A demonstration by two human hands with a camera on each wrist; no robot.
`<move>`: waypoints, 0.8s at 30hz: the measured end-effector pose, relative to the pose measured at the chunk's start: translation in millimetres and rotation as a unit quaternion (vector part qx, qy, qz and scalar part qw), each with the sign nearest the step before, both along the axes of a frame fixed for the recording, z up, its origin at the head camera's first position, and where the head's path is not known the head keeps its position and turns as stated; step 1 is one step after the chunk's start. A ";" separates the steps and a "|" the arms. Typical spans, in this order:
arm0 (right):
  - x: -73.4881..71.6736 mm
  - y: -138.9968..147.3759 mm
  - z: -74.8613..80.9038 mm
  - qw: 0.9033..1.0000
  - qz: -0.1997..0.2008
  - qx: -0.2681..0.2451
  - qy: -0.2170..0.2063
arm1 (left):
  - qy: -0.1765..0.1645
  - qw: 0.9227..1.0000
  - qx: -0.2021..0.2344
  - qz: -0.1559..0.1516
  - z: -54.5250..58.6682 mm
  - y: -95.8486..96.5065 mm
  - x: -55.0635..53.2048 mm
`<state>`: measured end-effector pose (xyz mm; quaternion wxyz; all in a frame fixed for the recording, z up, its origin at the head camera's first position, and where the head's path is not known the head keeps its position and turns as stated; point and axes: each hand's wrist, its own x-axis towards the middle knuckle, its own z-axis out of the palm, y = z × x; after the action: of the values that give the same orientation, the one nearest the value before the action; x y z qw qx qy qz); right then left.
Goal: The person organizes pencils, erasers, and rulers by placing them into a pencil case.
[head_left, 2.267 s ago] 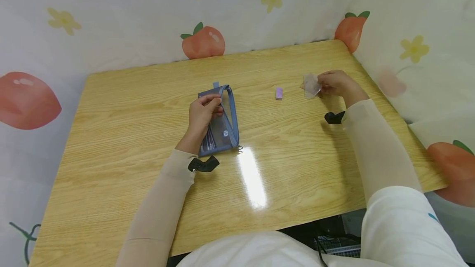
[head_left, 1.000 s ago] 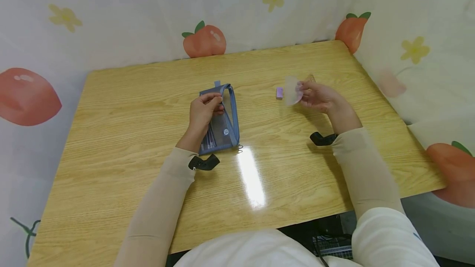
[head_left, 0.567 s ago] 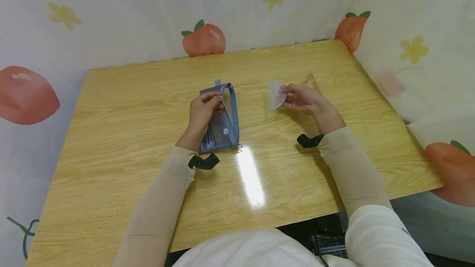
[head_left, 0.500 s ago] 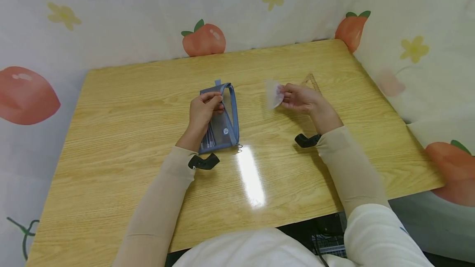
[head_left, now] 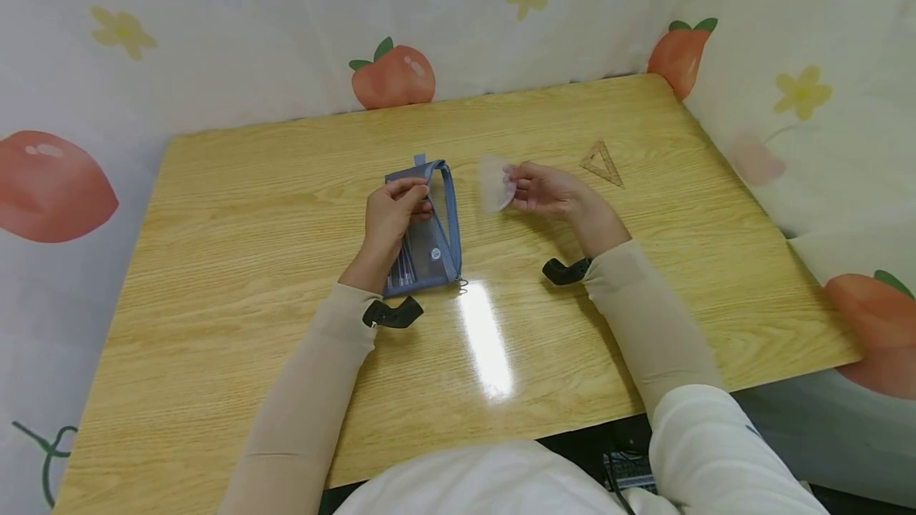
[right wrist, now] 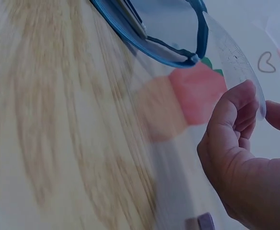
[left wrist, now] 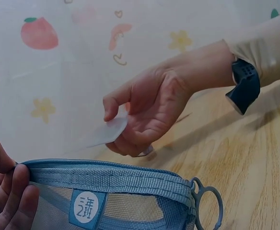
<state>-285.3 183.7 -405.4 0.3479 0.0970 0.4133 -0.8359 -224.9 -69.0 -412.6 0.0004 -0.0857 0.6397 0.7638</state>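
A blue mesh pencil case [head_left: 429,253] lies on the table with its zip opening gaping on the right side. Slim pens or similar sticks show inside it. My left hand [head_left: 393,217] pinches the rim of that opening between thumb and fingers. Just right of the case, my right hand [head_left: 547,193] holds a clear protractor [head_left: 494,183] by its curved edge, above the table. Graduation marks on the protractor [right wrist: 231,52] show in the right wrist view, near the case's mouth [right wrist: 173,60]. The protractor and case look apart.
A clear triangular set square [head_left: 603,164] lies at the back right of the wooden table [head_left: 250,213]. A purple eraser [right wrist: 206,222] shows at the bottom of the right wrist view; my right hand covers it in the head view. Patterned sheets rise behind the table.
My right hand has picked up the protractor and carried it left toward the pencil case, uncovering the set square and passing over the eraser. My left hand stays on the case.
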 end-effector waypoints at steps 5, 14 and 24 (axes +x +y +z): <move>1.3 -9.7 -2.3 1.000 0.010 0.000 -0.003 | -0.001 1.000 -0.003 -0.001 -0.2 -0.7 0.3; 4.7 -17.8 -5.3 0.999 0.039 0.013 0.013 | -0.003 1.000 -0.002 -0.002 1.3 -1.4 1.4; 6.1 -33.7 -13.4 0.992 0.083 0.078 0.056 | 0.002 1.000 0.004 0.001 2.8 -2.6 3.2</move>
<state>-279.2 150.0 -418.8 0.3839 0.0421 0.5028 -0.7733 -221.8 -71.6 -409.8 -0.0014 -0.0845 0.6363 0.7668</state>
